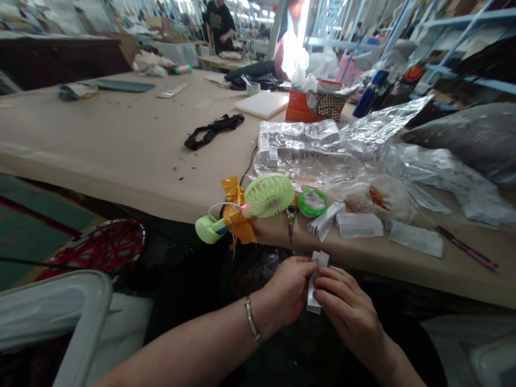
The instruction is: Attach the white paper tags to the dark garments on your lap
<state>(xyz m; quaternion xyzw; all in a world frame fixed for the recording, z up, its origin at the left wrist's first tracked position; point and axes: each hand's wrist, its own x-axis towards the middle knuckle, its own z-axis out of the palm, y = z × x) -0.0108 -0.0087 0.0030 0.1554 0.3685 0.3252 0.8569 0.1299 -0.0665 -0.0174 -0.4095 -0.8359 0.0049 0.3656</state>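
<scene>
A small stack of white paper labels point(314, 304) is held between my two hands, in front of the table edge. My left hand point(291, 285) grips it from the left, thumb near its upper end. From the other side, the fingers of my right hand point(347, 301) close over its face. On the table edge above lie a folded bundle of labels point(325, 220), a fanned stack of printed labels point(359, 225) and a flat label strip point(416, 238). Beside these sits a round green tub point(312, 202) with white contents.
A green fan point(269, 195) is taped to the table edge, beside a pointed metal tool point(291, 223). Pink-handled scissors or tweezers point(467, 248) lie at right. Clear plastic bags point(363, 145) cover the back right. A black strap point(213, 130) rests mid-table. Two people are in the background.
</scene>
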